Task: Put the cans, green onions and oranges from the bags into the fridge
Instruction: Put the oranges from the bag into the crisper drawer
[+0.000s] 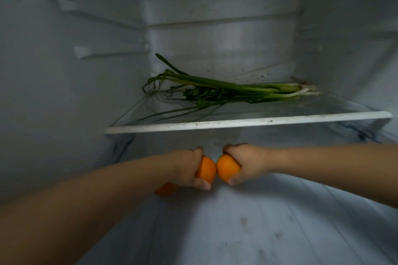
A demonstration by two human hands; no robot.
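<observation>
Inside the fridge, my left hand [187, 170] and right hand [243, 163] each clasp an orange [207, 169], fruit touching beneath the green onions [215, 92] on the glass shelf [247, 123]; released carelessly, either could roll out.

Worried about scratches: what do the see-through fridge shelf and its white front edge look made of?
The see-through shelf panel looks like glass or clear plastic: smooth, faintly reflective under the green onions. Its white front strip looks like matte moulded plastic, speckled with dirt.

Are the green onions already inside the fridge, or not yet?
Inside. The green onions lie flat on the glass shelf, roots toward the right wall.
</observation>
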